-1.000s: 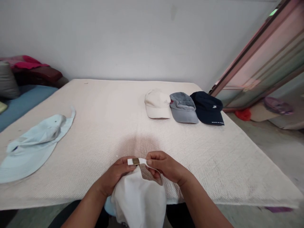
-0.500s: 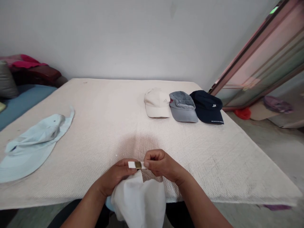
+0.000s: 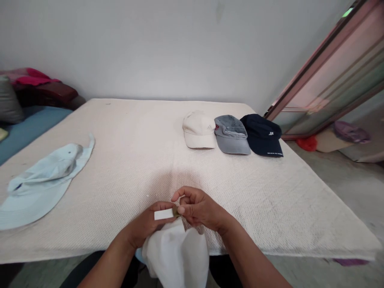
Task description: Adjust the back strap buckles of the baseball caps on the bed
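Observation:
A white cap (image 3: 180, 252) hangs crown-down at the table's front edge, close to my body. My left hand (image 3: 150, 222) is closed around the cap's back strap (image 3: 163, 214), whose white end lies across the fingers. At the strap's other end sits a small brass-coloured buckle (image 3: 176, 211). My right hand (image 3: 199, 209) has its thumb pressed at the buckle, with the index finger lifted and curved above it. The right hand's lower fingers are curled and partly hidden. A bit of light blue shows under the white cap.
A light blue cap (image 3: 45, 180) lies on its side at the left of the cloth-covered table (image 3: 135, 140). Toward the back right, a cream cap (image 3: 198, 130), a grey cap (image 3: 231, 134) and a navy cap (image 3: 261, 135) stand in a row. Behind is a wall (image 3: 156, 48).
The white strap end has slid left, so more of it shows beyond the buckle. My right hand has moved slightly left onto the buckle, its index finger now lifted.

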Demonstrator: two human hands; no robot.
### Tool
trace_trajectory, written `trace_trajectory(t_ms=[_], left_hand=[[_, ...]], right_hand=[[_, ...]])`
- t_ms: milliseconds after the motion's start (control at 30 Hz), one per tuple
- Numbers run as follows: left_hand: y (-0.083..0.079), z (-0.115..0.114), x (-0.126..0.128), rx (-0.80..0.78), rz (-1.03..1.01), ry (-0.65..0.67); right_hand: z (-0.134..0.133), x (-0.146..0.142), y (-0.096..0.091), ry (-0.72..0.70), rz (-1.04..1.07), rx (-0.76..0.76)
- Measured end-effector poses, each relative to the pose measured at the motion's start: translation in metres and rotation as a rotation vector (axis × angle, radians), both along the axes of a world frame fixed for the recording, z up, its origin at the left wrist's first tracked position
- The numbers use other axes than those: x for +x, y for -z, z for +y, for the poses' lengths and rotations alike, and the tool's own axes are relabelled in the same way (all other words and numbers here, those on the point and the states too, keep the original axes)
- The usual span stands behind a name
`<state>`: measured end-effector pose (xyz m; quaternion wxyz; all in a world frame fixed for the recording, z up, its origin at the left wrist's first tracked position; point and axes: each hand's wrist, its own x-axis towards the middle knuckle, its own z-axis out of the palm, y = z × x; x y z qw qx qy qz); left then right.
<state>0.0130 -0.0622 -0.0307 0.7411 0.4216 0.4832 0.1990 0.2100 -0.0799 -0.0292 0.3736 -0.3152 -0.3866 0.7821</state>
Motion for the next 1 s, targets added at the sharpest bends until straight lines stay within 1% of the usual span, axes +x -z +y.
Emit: trace_trajectory(t_ms=[133,200,267,367,433,500,600,700,800,1000], left_hand=[[0.0031,-0.0011,-0.0013,-0.037,-0.045,0.018],[0.0013,-0.001,0.0001,-0.062,-0.078,0.046],[-0.0014,-0.0007,0.0023,-0.088,-0.155,0.069],[-0.0028,0.0,0.0048,-0.203,-0.318,0.056],[-0.0014,0.0005,0.0051,-0.278,-0.388,0.039],[0.0004,0.0009,0.0046,-0.262,-0.393,0.047],[0.0021,0.0015,0.0033,-0.172,-0.38,0.127],[0.0025,0.0017,0.0025,-0.132,-0.403,0.182],[0.0026,0.0018,0.0019,-0.111,-0.406,0.178],[0.0025,0.0024,0.0011,-0.1,-0.385,0.202]], right_hand=[[-0.0002,-0.0012,0.0016,-0.042,-0.031,0.024],[0.0,0.0004,0.0022,-0.048,-0.046,0.023],[0.0004,0.0022,0.0027,-0.036,-0.057,0.022],[0.0013,0.0028,0.003,-0.028,-0.06,0.015],[0.0019,0.0016,0.0028,-0.039,-0.044,0.01],[0.0025,-0.0002,0.0025,-0.045,-0.002,-0.006],[0.0026,-0.0027,0.0026,-0.04,0.08,-0.048],[0.0021,-0.0043,0.0035,-0.05,0.139,-0.084],[0.002,-0.0052,0.0039,-0.064,0.179,-0.104],[0.0021,-0.0045,0.0041,-0.099,0.177,-0.077]])
